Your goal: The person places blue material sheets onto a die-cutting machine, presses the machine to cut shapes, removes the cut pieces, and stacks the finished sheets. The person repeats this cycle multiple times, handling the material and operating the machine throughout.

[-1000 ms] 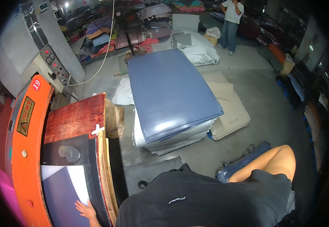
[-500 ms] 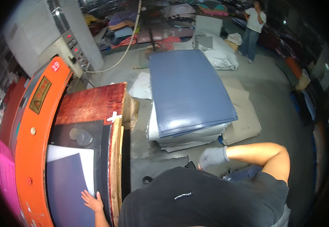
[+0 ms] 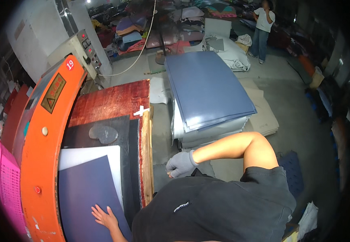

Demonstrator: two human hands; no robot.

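Note:
My left hand [image 3: 105, 218] is bare and lies with fingers spread on a dark blue sheet [image 3: 87, 189]. That sheet rests at a slant over a white sheet [image 3: 113, 156] on the black mat [image 3: 127, 133] of the machine's bed. In front of my body, my right hand [image 3: 181, 164] wears a grey glove with bare fingertips. Its fingers are curled in, and whatever they may hold is hidden. Beyond the right hand stands a stack of large blue sheets [image 3: 211, 90] with whitish layers beneath.
An orange machine beam [image 3: 48, 149] runs along the left, beside a pink basket [image 3: 10, 181]. A smooth dark oval piece [image 3: 103, 134] lies on the mat. Behind it is a red board [image 3: 110, 99]. A control box [image 3: 87, 50] and a person [image 3: 262, 30] are farther back.
The view has shifted, so the machine bed sits farther right in it. My right hand has moved left, closer to the bed. The left hand stays spread on the blue sheet.

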